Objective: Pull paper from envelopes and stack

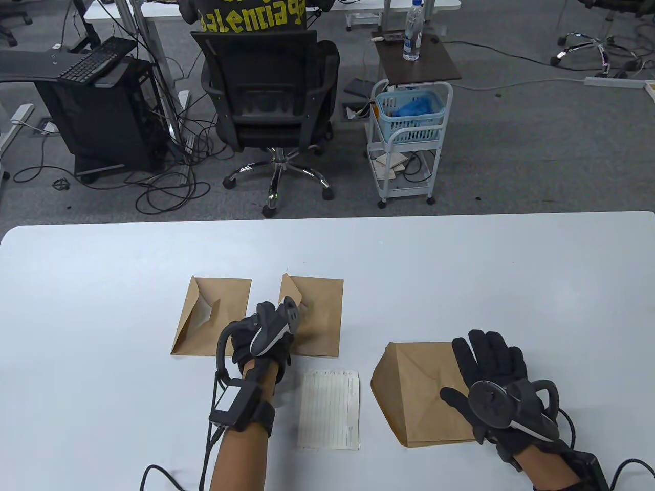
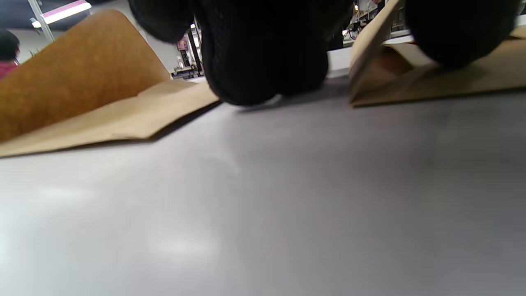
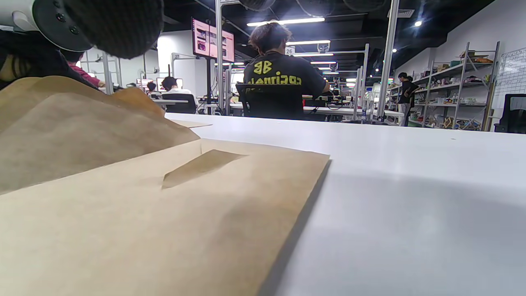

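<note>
Three brown envelopes lie on the white table (image 1: 102,286): a left one (image 1: 212,317), a middle one (image 1: 322,312) and a right one (image 1: 414,394). A lined paper sheet (image 1: 329,409) lies flat near the front, between the hands. My left hand (image 1: 292,313) reaches onto the left edge of the middle envelope, its fingers hidden under the tracker. In the left wrist view its fingers (image 2: 263,61) touch the table between the left envelope (image 2: 82,94) and the middle envelope (image 2: 431,78), whose flap stands up. My right hand (image 1: 486,358) rests flat, fingers spread, on the right envelope (image 3: 164,213).
Beyond the table's far edge stand an office chair (image 1: 271,102), a white cart (image 1: 409,138) with a blue basket, and a computer tower (image 1: 107,123). Glove cables trail off the front edge by each wrist.
</note>
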A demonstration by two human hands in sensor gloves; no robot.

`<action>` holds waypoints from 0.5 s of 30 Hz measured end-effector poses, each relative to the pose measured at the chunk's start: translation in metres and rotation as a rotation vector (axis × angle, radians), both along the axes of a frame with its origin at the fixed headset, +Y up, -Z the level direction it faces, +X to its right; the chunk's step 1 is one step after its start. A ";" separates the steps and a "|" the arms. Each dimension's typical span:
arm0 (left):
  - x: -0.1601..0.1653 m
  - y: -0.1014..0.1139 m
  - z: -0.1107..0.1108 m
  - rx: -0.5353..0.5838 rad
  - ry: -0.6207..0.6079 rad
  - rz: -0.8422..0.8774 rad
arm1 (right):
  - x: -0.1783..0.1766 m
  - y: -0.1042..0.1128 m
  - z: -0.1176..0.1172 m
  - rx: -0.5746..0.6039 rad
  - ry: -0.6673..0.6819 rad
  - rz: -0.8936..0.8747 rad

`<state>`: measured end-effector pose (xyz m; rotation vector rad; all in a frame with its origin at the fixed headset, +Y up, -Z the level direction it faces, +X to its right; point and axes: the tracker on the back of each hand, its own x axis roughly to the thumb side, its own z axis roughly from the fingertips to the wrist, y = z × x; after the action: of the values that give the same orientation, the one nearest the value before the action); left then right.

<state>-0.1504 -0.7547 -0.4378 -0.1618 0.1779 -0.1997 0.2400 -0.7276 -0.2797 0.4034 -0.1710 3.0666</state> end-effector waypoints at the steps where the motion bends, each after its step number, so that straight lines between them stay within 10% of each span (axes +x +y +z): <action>1: 0.001 0.000 -0.003 -0.014 -0.009 -0.023 | 0.000 0.000 0.000 -0.002 0.000 0.000; 15: -0.009 0.003 -0.005 -0.072 0.015 0.140 | -0.003 -0.004 -0.003 -0.013 -0.002 0.015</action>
<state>-0.1598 -0.7520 -0.4423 -0.2461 0.1737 -0.0657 0.2367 -0.7319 -0.2830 0.4030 -0.1492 3.0809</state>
